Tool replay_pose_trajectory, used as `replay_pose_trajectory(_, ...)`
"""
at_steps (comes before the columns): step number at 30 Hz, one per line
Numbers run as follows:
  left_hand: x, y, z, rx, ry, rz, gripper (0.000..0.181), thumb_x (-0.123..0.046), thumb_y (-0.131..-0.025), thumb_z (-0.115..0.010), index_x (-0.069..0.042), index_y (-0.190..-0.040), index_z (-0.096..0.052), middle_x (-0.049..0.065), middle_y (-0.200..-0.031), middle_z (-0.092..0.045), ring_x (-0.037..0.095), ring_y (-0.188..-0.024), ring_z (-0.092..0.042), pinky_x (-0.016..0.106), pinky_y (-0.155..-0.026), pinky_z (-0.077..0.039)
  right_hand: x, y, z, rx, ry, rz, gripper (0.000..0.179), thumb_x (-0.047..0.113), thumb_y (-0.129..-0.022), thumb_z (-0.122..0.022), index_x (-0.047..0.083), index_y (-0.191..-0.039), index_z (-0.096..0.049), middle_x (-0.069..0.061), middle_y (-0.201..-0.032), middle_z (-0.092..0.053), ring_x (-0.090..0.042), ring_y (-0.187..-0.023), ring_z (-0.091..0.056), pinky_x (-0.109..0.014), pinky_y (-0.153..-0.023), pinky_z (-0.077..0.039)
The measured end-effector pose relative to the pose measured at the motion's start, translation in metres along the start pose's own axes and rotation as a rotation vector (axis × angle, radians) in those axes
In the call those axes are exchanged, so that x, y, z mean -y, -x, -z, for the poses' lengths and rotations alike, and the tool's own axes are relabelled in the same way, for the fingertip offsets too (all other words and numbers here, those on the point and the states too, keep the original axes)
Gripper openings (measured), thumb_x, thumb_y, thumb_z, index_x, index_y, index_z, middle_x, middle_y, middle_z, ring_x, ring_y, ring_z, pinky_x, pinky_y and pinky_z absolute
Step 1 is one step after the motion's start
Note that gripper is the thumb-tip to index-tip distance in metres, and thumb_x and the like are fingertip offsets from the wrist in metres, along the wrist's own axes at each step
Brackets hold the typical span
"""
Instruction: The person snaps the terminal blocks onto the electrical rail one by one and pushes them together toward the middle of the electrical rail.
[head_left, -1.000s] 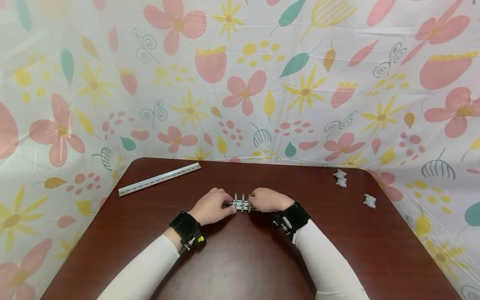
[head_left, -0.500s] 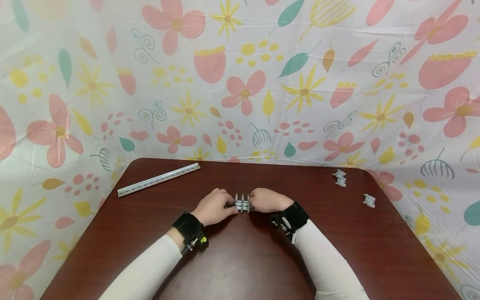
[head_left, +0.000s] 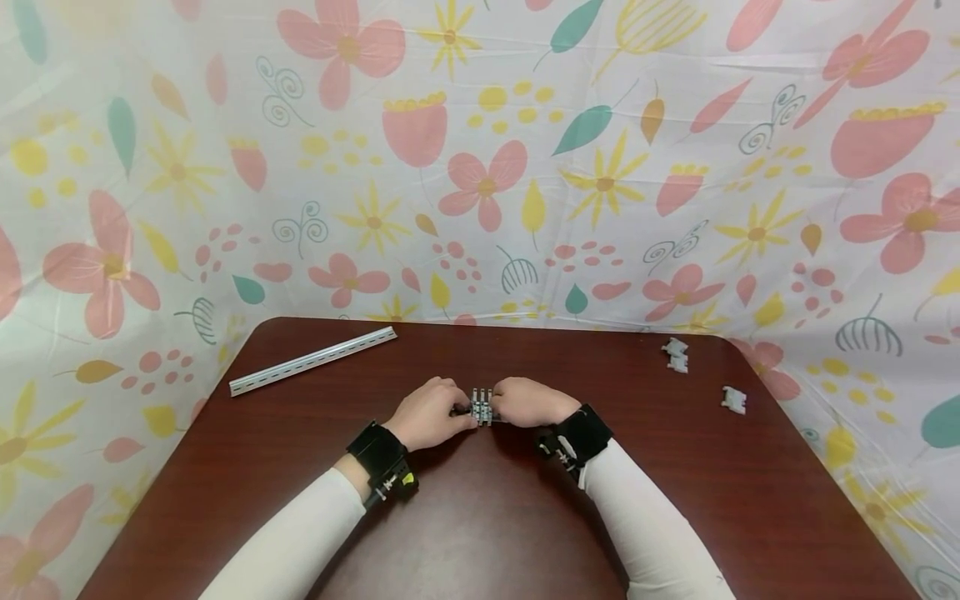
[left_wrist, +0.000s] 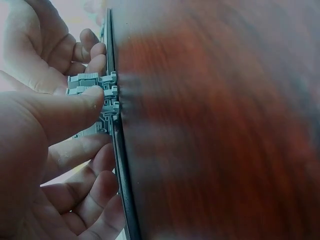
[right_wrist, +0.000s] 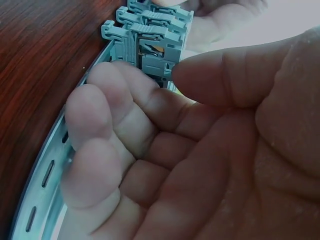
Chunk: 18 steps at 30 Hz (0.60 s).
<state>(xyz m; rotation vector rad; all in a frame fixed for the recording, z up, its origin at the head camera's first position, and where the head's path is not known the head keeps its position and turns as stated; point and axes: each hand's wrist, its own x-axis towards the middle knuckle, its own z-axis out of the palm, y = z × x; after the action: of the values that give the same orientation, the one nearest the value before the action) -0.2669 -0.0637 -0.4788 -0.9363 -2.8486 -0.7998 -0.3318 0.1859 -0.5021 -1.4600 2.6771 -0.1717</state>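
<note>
Several grey terminal blocks [head_left: 482, 407] stand side by side on a slotted metal rail [right_wrist: 36, 200], near the middle of the table. My left hand [head_left: 429, 414] pinches the blocks from the left; in the left wrist view its thumb lies over their near ends, with the forefinger beside the lowest one. From the right, my right hand [head_left: 531, 402] holds the end block, its thumb on the block's side face [right_wrist: 162, 55] and its other fingers curled along the rail. Both hands cover most of this rail in the head view.
A longer slotted rail [head_left: 311, 362] lies slanted at the back left of the brown table [head_left: 480, 517]. Toward the back right lie two touching grey blocks [head_left: 676, 354] and a single one [head_left: 734, 400]. A flowered curtain [head_left: 480, 167] hangs behind.
The gaps between the terminal blocks have narrowed, and they now stand close together. My hands have drawn slightly nearer to each other. The head view has shifted a little.
</note>
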Motion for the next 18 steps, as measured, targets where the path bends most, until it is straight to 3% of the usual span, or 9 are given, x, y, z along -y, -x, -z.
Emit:
replay_pose_trajectory(2, -0.001, 0.000, 0.001, 0.003, 0.002, 0.004, 0.020, -0.033, -0.100, -0.087, -0.014, -0.108, -0.087, -0.001, -0.105, -0.075, 0.019, -0.102, -0.063, 0.037, -0.085, -0.055, 0.009, 0.002, 0.010, -0.014, 0.093, 0.080, 0.023, 0.006, -0.106, -0.064, 0.014, -0.084, -0.064, 0.001, -0.083, -0.062, -0.014, -0.071, -0.053, -0.042, -0.067, -0.052)
replay_pose_trajectory(5, -0.001, -0.001, 0.000, 0.003, 0.000, 0.002, 0.021, -0.033, -0.100, -0.087, -0.014, -0.108, -0.087, -0.001, -0.106, -0.074, 0.019, -0.103, -0.063, 0.038, -0.085, -0.056, 0.007, 0.000, 0.008, 0.007, 0.029, 0.049, 0.023, 0.004, -0.106, -0.063, 0.011, -0.084, -0.065, -0.001, -0.083, -0.062, -0.015, -0.071, -0.054, -0.039, -0.070, -0.054)
replay_pose_trajectory(9, 0.000, -0.002, -0.001, 0.007, -0.002, -0.007, 0.021, -0.033, -0.100, -0.087, -0.014, -0.109, -0.087, -0.002, -0.107, -0.073, 0.018, -0.103, -0.064, 0.037, -0.085, -0.056, 0.012, -0.003, 0.010, 0.045, -0.229, -0.176, 0.035, 0.016, -0.114, -0.053, 0.017, -0.082, -0.066, 0.002, -0.081, -0.061, -0.015, -0.070, -0.055, -0.035, -0.072, -0.051)
replay_pose_trajectory(12, 0.000, -0.002, -0.002, 0.013, 0.002, -0.013, 0.020, -0.032, -0.100, -0.086, -0.014, -0.110, -0.086, -0.002, -0.106, -0.072, 0.018, -0.102, -0.064, 0.036, -0.084, -0.056, 0.009, -0.006, 0.003, 0.033, -0.337, -0.287, 0.044, 0.027, -0.118, -0.044, 0.021, -0.081, -0.067, 0.005, -0.079, -0.061, -0.015, -0.068, -0.056, -0.034, -0.071, -0.049)
replay_pose_trajectory(18, -0.001, -0.003, -0.002, 0.015, -0.003, -0.024, 0.018, -0.032, -0.101, -0.086, -0.015, -0.108, -0.086, -0.002, -0.105, -0.073, 0.017, -0.100, -0.066, 0.035, -0.083, -0.056, 0.008, -0.008, 0.001, 0.027, -0.342, -0.311, 0.040, 0.026, -0.115, -0.047, 0.020, -0.083, -0.069, 0.005, -0.078, -0.063, -0.015, -0.067, -0.057, -0.034, -0.070, -0.050)
